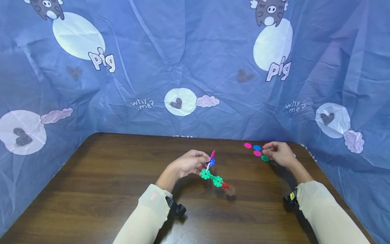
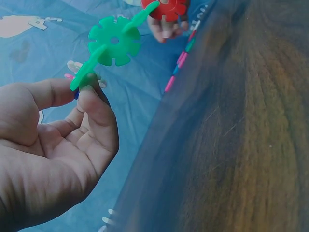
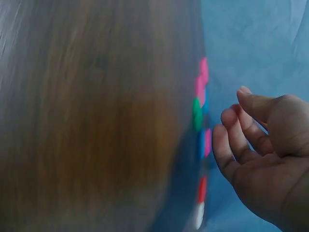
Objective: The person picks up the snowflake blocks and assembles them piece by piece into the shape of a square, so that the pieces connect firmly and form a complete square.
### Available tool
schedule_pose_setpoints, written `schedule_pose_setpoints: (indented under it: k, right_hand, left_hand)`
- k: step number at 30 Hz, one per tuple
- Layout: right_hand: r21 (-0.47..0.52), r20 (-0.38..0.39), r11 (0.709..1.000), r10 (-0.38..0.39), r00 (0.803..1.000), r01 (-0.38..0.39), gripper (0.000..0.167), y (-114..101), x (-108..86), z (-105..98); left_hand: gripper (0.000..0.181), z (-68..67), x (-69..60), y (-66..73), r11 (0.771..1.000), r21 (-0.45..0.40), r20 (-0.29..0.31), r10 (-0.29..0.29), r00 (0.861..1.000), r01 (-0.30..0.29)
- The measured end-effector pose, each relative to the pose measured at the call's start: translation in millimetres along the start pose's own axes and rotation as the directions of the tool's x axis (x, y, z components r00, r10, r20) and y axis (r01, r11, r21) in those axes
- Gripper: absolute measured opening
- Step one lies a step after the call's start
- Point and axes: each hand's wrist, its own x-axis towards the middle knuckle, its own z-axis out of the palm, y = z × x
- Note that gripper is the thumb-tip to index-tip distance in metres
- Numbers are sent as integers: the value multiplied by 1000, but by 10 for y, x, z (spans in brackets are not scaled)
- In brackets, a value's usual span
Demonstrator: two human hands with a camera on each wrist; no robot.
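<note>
My left hand [image 1: 191, 163] pinches a joined chain of notched plastic discs between thumb and fingers, held above the table. In the head view the chain shows a pink disc edge-on, a blue disc [image 1: 211, 162], a white one edge-on, green discs [image 1: 217, 181], a red piece [image 1: 225, 185] and a brownish disc at its lower end. The left wrist view shows a green disc [image 2: 114, 41] face-on and a red disc [image 2: 166, 8] beyond it. My right hand [image 1: 281, 154], fingers loosely bent with nothing visible between them, hovers by loose discs, among them a green disc [image 1: 265, 158].
Loose pink discs [image 1: 248, 145] and a blue disc [image 1: 257, 147] lie near the back right edge of the brown wooden table [image 1: 122, 189]. Red and white pieces [image 3: 200, 215] also lie there. A blue printed cloth [image 1: 182, 67] hangs behind and beside the table.
</note>
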Motion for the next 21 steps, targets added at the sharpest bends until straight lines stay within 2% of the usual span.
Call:
schedule_pose_setpoints:
  k: [7,12,17,21]
  right_hand:
    - [-191,31,980,66,997,-59,34,224,-8,-72]
    - [-229,44,972,70,997,-58,34,271,21,-36]
    - [-297,37,954,61,997,-47,27,237,75,34]
    - [-269,52,960,100,994,-82,26,194,70,52]
  left_hand:
    - [19,5,-13,10,1000,3,-7,-11,1000,11]
    - [19,4,-15,9,1000,7,0,-7,1000,7]
    - [17,4,-16,1,1000,8,7,4,1000,-4]
    - [16,1,-15,-2,1000,7,13,5,1000,-5]
